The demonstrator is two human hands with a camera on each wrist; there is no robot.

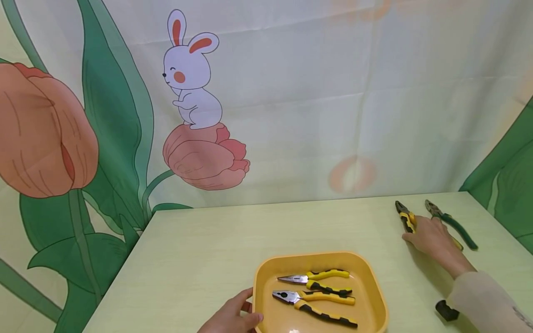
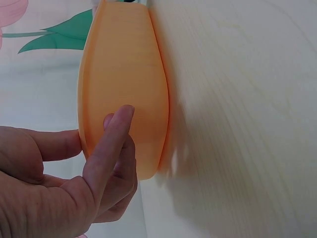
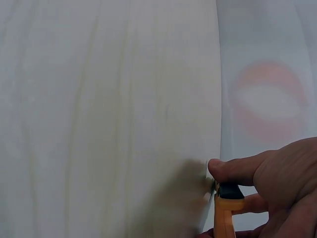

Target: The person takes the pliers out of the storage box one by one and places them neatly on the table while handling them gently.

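My left hand (image 1: 233, 312) pinches the left rim of a yellow-orange plastic tray (image 1: 376, 296). In the left wrist view its thumb meets the rim and the other fingers lie along the outer wall. Inside the tray are yellow-and-black needle-nose pliers (image 1: 312, 279) and, nearer me, yellow-and-black combination pliers (image 1: 300, 300). Far to the right, my right hand (image 1: 433, 238) grips another pair of yellow-and-black pliers (image 1: 405, 217) by the handles. Their dark head points away from me, and the hand hides much of the handles. Green-handled pliers (image 1: 458, 229) lie just right of that hand.
The pale wooden table (image 1: 200, 259) runs back to a printed cloth (image 1: 291, 115) with a rabbit and tulips, which stands along its far edge. More cloth with green leaves (image 1: 508, 185) borders the right side. A black object (image 1: 447, 310) sits at the right sleeve.
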